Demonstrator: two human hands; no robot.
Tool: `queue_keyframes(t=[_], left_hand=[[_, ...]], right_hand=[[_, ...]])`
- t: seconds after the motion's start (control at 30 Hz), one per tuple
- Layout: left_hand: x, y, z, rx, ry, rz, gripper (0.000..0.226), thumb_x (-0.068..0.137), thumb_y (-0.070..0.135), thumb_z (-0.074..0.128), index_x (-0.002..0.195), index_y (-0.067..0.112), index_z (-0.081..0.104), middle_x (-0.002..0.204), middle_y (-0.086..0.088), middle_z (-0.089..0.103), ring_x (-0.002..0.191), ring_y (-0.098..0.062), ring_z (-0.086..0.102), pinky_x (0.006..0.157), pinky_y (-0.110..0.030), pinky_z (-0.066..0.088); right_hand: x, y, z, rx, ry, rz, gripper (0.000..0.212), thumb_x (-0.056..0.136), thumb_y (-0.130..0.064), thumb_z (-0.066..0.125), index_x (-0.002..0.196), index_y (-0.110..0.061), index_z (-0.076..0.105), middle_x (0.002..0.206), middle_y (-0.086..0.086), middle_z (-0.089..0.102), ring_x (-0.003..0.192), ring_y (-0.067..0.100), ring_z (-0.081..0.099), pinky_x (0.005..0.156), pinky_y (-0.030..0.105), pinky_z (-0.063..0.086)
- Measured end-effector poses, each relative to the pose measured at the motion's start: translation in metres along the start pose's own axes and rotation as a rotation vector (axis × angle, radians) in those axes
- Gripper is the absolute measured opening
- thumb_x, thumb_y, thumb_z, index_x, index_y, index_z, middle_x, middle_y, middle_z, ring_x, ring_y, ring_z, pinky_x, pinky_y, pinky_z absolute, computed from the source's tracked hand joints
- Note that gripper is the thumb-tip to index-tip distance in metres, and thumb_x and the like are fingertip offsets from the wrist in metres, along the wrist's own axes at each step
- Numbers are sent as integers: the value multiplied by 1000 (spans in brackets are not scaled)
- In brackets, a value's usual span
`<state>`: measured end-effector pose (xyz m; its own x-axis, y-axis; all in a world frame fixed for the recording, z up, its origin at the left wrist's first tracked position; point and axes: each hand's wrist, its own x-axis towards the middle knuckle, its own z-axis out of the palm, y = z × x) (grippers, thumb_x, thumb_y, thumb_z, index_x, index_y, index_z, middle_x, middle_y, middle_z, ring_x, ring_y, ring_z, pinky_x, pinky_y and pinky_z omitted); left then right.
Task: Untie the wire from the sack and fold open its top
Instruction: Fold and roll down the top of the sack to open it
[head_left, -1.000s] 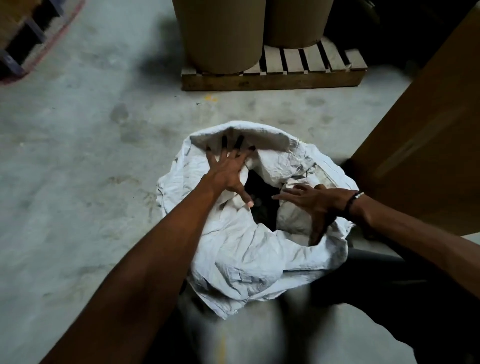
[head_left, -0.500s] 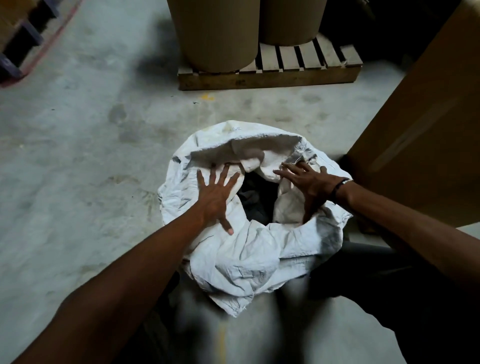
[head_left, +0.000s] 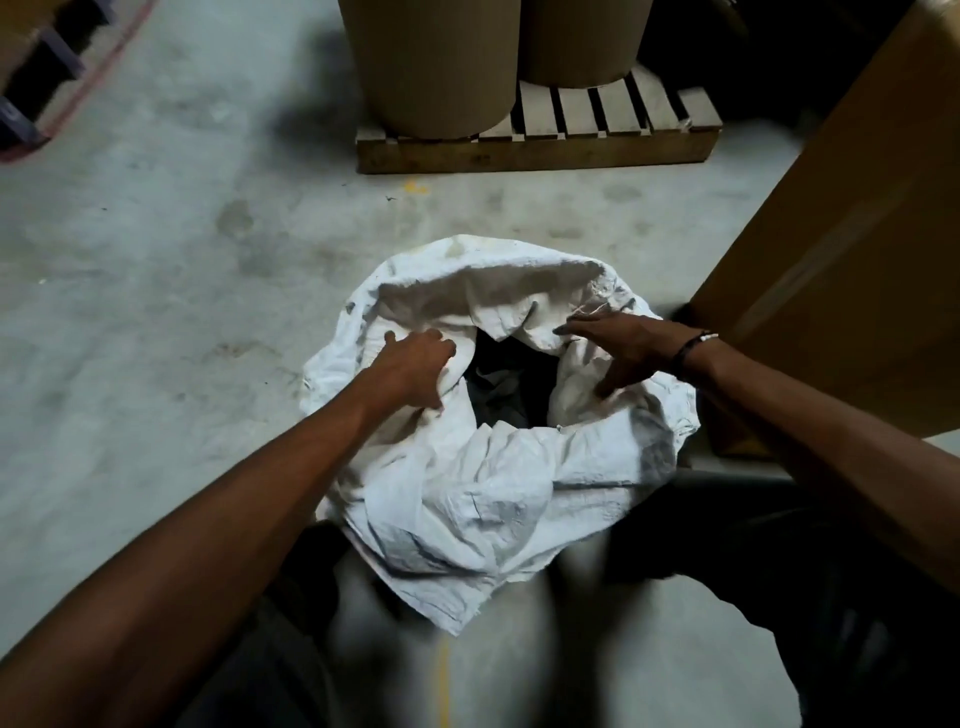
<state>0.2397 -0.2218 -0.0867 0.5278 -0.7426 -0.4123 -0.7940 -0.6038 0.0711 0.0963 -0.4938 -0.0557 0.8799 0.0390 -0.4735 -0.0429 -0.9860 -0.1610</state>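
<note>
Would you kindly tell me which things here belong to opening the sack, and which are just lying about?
Job in hand:
sack
left hand, gripping its rim
right hand, flat on its rim

Lying about:
wooden pallet
two cardboard drums
big carton

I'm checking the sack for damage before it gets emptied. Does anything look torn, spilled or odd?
Only fraying: loose threads stick up from the sack rim by the right hand. Nothing spilled on the floor.

A stained grey concrete floor (head_left: 156, 270) fills the room. Beyond the grip, two cardboard drums (head_left: 436, 62) stand on a wooden pallet (head_left: 535, 150). A large brown box (head_left: 841, 260) rises just to its right.
</note>
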Motion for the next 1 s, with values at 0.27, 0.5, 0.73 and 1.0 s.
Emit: queue_keyframes(t=[0.27, 0.5, 0.73, 1.0], left_hand=[[0, 69, 20, -392, -159, 174, 66, 92, 54, 70, 139, 9, 57, 138, -12, 64, 123, -28, 61, 101, -36, 50], [6, 73, 37, -310, -639, 159, 124, 57, 110, 31, 161, 43, 19, 172, 7, 23, 162, -23, 9, 127, -50, 0], [-29, 73, 44, -302, -748, 14, 129, 40, 116, 34, 154, 56, 31, 169, 10, 33, 162, -17, 6, 129, -46, -1], [-13, 55, 9, -843, -500, 99, 87, 91, 85, 32, 162, 34, 29, 168, 13, 25, 155, -7, 24, 126, -33, 18]], right_hand=[[16, -26, 20, -59, 38, -148, 66, 98, -36, 64, 156, -18, 40, 152, 10, 54, 137, 33, 52, 112, 43, 40], [28, -2, 27, -143, -137, 55, 96, 91, -77, 47, 165, -34, 4, 174, 5, 2, 161, 31, 5, 128, 56, 15], [20, 12, 21, 18, -86, 276, 105, 79, -95, 33, 164, -42, 3, 174, 4, -8, 161, 33, -4, 129, 58, 4], [21, -13, 42, -99, -62, 262, 119, 58, -103, 45, 159, -53, 5, 174, 3, -9, 159, 42, -5, 121, 72, -2]])
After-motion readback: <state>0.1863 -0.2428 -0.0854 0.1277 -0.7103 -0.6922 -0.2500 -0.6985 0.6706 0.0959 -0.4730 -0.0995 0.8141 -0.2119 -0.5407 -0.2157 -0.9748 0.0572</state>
